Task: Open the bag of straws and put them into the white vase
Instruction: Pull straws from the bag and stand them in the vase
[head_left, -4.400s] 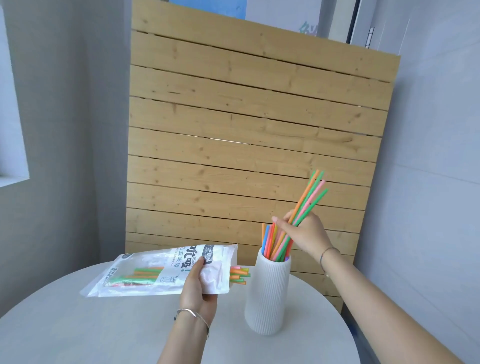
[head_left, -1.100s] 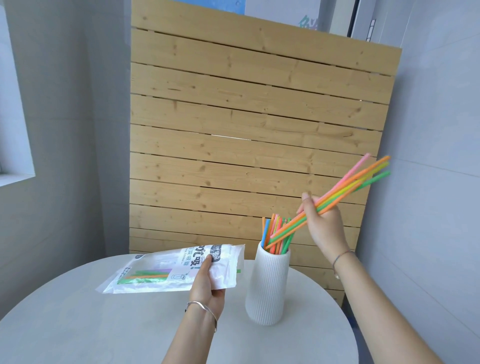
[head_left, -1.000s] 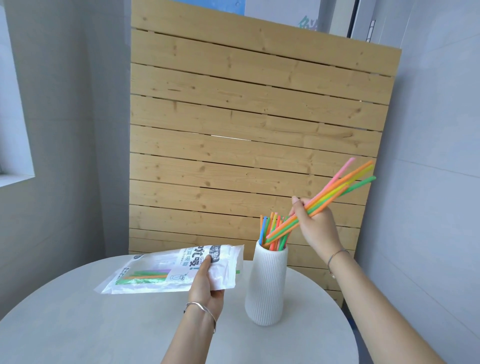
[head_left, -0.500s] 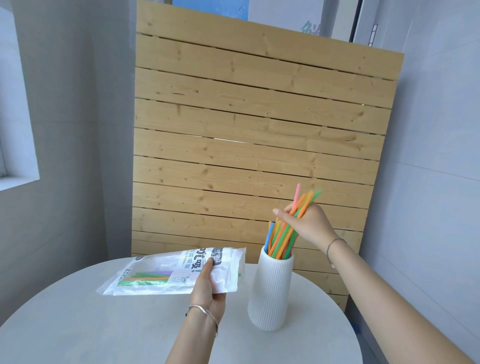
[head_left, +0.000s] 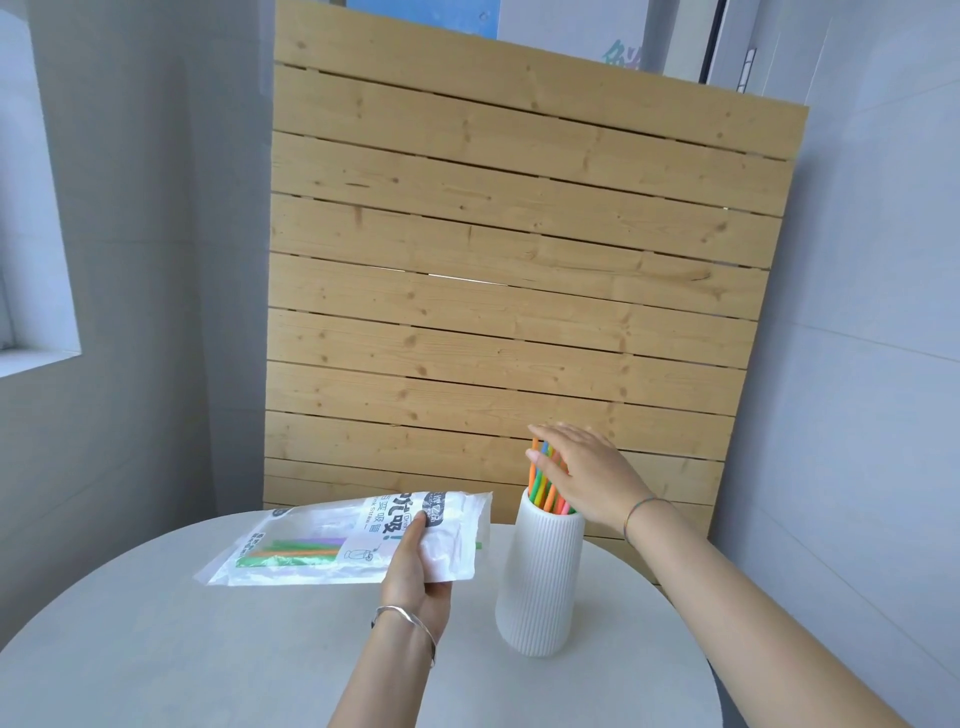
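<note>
Two hands, left (head_left: 415, 577) gripping bag (head_left: 358, 535), right (head_left: 582, 470) flat, released, on straws (head_left: 545, 488)

The left hand (head_left: 415, 577) grips a printed plastic straw bag (head_left: 358, 540) above the round white table (head_left: 208, 649), a few straws left inside. The right hand (head_left: 582, 473), fingers spread flat, rests on the coloured straws (head_left: 543, 486) standing in the ribbed white vase (head_left: 537, 582).

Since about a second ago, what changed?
The right hand lowered its bunch of straws into the white vase and let go; it's now flat and open over their tops. The left hand still holds the bag, a few straws inside.
</note>
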